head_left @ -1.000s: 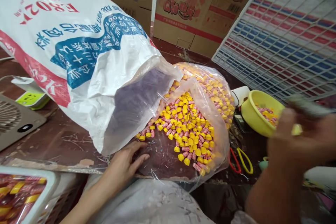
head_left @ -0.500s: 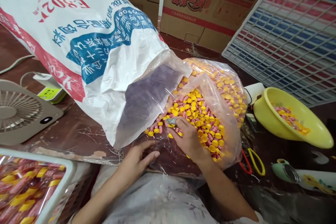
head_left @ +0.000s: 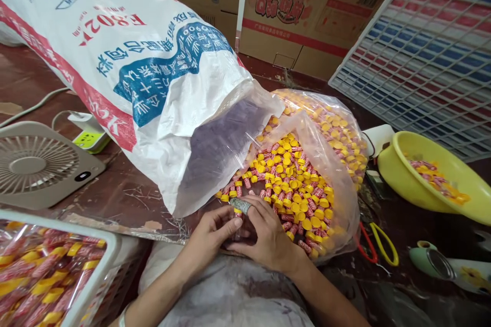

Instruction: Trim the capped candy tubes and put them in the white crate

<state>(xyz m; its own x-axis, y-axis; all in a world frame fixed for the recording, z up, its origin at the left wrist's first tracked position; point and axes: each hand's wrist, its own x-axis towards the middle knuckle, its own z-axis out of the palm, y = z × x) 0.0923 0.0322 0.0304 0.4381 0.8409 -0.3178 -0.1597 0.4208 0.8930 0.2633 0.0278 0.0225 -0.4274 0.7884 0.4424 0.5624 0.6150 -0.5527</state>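
Observation:
My left hand point(head_left: 215, 227) and my right hand point(head_left: 270, 232) meet at the table's front edge, fingers curled toward each other. Between their fingertips is a small red-and-white tube with a yellow cap point(head_left: 238, 212), partly hidden. A grey-green wrap point(head_left: 240, 206) covers one fingertip of my right hand. Just beyond lies a heap of the same yellow-capped tubes point(head_left: 295, 189), spilling from the mouth of a clear plastic bag point(head_left: 345, 214). Left of the heap, a white woven sack point(head_left: 169, 163) lies on its side, its mouth gaping toward my hands.
At lower left stands a white basket point(head_left: 111, 245) of packed yellow-capped pieces, with a fan point(head_left: 42, 163) behind it. A yellow bowl point(head_left: 387, 163), scissors point(head_left: 383, 245) with red and yellow handles and a green-white object point(head_left: 433, 260) lie right. Cardboard boxes point(head_left: 299, 46) and a wire rack point(head_left: 406, 71) stand behind.
My right hand has drawn back from the heap toward my left hand, and their fingertips now meet around a small capped tube. The whole view has shifted slightly.

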